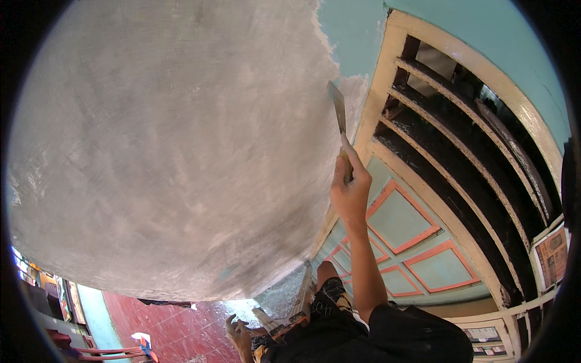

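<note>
My right hand (351, 190) is wrapped round the handle of a putty knife (339, 112), arm stretched upward. The blade lies at the wall beside the ragged edge of the teal paint (357, 45), close to the door frame. Most of the wall (181, 133) is bare, rough grey, with faint scratch marks. Low down near my body, my left hand (239, 337) has its fingers apart and slightly curled, with nothing visible in it. It is beside a wooden ladder (301, 305), which my body partly hides.
A cream door frame (378, 91) with dark slatted openings above stands at the right. Below is a teal door (402, 218) with coral-trimmed panels. Pale flakes (242, 308) lie on the red tiled floor (181, 330). Red-and-blue objects (145, 348) stand at the lower left.
</note>
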The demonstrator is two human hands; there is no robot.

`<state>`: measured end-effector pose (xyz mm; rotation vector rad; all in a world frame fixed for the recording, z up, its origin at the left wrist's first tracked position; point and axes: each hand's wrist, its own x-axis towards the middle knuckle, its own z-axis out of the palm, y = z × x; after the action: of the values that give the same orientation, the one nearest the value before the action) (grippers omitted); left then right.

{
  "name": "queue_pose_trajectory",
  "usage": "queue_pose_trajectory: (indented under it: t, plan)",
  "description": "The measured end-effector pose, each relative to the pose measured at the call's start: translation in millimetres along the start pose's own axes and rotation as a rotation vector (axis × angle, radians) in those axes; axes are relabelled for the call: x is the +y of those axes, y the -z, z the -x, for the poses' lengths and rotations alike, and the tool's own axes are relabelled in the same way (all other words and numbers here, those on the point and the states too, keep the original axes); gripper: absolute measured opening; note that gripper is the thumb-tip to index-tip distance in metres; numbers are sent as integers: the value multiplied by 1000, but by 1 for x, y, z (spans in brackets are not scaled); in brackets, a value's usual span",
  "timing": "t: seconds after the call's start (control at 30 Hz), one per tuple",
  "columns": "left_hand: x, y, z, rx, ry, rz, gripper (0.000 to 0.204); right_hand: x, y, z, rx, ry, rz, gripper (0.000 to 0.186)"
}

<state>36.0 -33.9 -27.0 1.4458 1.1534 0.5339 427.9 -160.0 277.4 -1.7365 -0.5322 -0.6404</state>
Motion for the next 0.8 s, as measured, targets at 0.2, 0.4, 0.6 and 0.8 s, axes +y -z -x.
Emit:
queue_pose_trajectory:
  t: [0.2, 0.4, 0.6, 0.8]
  plan:
    - [18, -11, -3, -44, -27, -29, 29, -9, -5, 1, 15, 94, 160, 41]
    - [20, -21, -8, -74, -15, 46, 28, -7, -6, -16, 18, 44, 156, 44]
    - [17, -15, -11, -10, -27, -13, 27, 17, -10, 1, 31, 191, 201, 46]
    - [7, -15, -11, -21, -134, -89, 26, 27, -12, -19, 52, 111, 130, 44]
